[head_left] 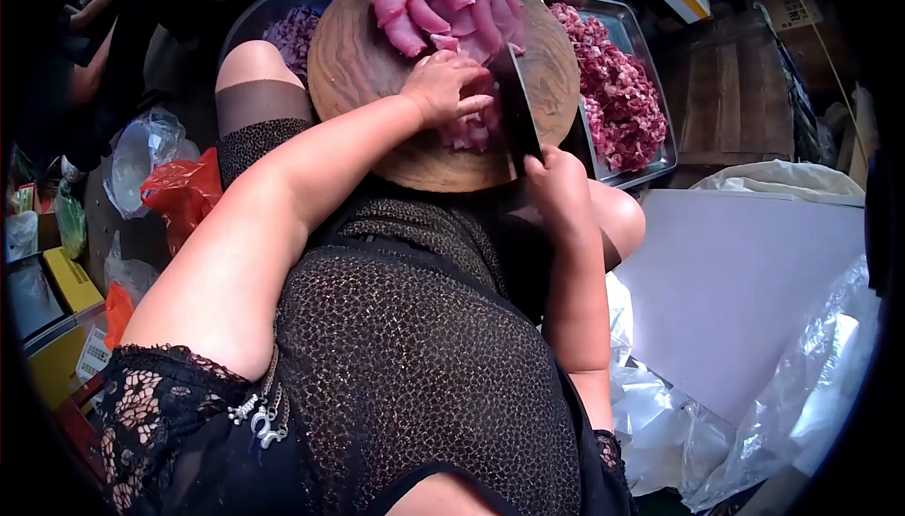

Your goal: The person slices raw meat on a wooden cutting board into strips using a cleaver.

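A round wooden chopping board (353, 68) lies in front of my knees. Several pieces of pale pink meat (429, 12) are piled toward its far side, and smaller cut bits (471, 131) lie nearer to me. My left hand (448, 89) rests over the meat with its fingers spread, thumb toward the blade. The handle of a dark, broad cleaver (518, 106) is in my right hand (556, 181), closed at the board's near right edge. The blade points away from me, just right of my left fingertips.
A metal tray (666, 130) of chopped red meat (617, 92) stands right of the board. Behind my left knee is a metal basin (247, 26) with more chopped meat. Red and clear plastic bags lie at left, a grey panel (735, 280) at right. Another person's arm (90, 73) shows far left.
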`<state>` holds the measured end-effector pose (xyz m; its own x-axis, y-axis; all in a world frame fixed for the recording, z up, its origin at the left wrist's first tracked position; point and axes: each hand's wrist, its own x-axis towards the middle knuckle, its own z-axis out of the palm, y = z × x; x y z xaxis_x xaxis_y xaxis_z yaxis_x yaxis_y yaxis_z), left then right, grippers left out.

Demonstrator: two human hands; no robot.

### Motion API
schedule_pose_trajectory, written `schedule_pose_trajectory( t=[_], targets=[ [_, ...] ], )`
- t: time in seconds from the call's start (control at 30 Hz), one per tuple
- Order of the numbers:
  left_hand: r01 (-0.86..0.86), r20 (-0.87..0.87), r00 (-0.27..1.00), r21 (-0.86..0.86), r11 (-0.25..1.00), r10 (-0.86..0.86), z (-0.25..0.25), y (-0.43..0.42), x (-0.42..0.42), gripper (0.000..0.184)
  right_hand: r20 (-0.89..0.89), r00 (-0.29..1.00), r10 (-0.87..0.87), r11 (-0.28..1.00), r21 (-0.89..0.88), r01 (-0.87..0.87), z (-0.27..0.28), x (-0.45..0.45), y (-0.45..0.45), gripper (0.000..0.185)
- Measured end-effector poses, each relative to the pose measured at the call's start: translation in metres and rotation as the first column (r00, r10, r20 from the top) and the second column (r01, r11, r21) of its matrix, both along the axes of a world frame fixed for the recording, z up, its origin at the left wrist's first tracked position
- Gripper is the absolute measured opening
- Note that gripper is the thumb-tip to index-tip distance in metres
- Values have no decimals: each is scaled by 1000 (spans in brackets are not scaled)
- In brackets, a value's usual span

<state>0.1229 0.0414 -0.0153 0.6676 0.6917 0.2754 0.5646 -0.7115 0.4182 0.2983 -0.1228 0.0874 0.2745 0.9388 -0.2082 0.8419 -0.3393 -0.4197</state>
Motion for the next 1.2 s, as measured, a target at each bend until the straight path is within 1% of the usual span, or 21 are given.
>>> schedule_pose_trajectory(
  t=[0.03,0.07,0.1,0.13,0.17,0.2,0.23,0.3,0.33,0.4,0.53,0.6,0.63,0.77,0.8,0.93,1.0,1.07,1.1,1.17,1.2],
  targets=[
    [29,10,1000,-54,998,-29,5,-2,-4,57,-248,959,-139,984,-139,107,5,1,-2,20],
    [58,23,998,-109,992,-56,7,-4,-8,57,-455,839,-299,939,-299,172,8,1,-5,21],
    [67,68,996,-96,993,-61,3,-6,-11,59,-449,842,-300,937,-302,173,4,-1,-9,21],
    [67,73,996,-100,993,-60,-3,-10,-15,59,-610,709,-354,931,-299,208,-8,-3,-15,21],
    [48,178,983,-64,997,-36,-9,-15,-17,61,-744,544,-387,922,-301,245,-21,-5,-22,21],
    [25,280,960,-29,999,-15,-14,-21,-19,63,-790,443,-423,904,-336,264,-34,-9,-27,19],
    [-11,290,957,-74,997,32,-15,-27,-17,70,-804,384,-455,884,-357,300,-41,-17,-29,18],
    [-44,315,947,-76,996,65,-13,-32,-13,72,-825,248,-508,839,-409,360,-48,-39,-29,17],
    [-72,335,937,-77,994,94,-11,-34,-10,74,-852,206,-480,849,-393,354,-58,-44,-28,18],
    [-82,338,934,-103,991,113,-8,-35,-6,77,-875,188,-446,867,-371,331,-60,-53,-21,18],
    [-103,449,874,-200,974,184,0,-36,-21,74,-874,296,-386,914,-320,248,-52,-83,-12,18],
    [-145,594,770,-191,971,232,4,-34,-31,74,-863,381,-332,937,-255,239,-41,-94,-4,16],
    [-165,641,734,-153,974,225,9,-32,-38,74,-864,386,-323,939,-242,244,-34,-101,2,14],
    [-278,741,611,-128,952,278,49,7,-74,59,-841,502,-201,978,-145,149,7,-129,49,16],
    [-331,736,642,13,944,215,69,24,-91,54,-823,555,-121,992,-89,84,23,-138,66,17],
    [-333,767,620,66,941,165,115,92,-162,50,-815,563,138,990,130,-55,61,-181,130,15],
    [-424,663,728,233,875,176,121,124,-199,60,-733,640,228,973,200,-118,65,-193,160,8],
    [-628,627,677,219,747,385,89,165,-225,48,-753,637,163,985,158,-65,67,-207,185,9],
    [-385,710,454,-388,837,538,71,178,-239,44,-754,636,167,985,156,-74,66,-210,195,9],
    [-122,722,186,-656,745,666,31,216,-262,38,-778,623,80,995,95,-9,63,-215,209,9],
    [-350,817,132,-491,798,561,33,219,-265,37,-781,619,78,996,89,-13,60,-213,210,9]
  ],
)
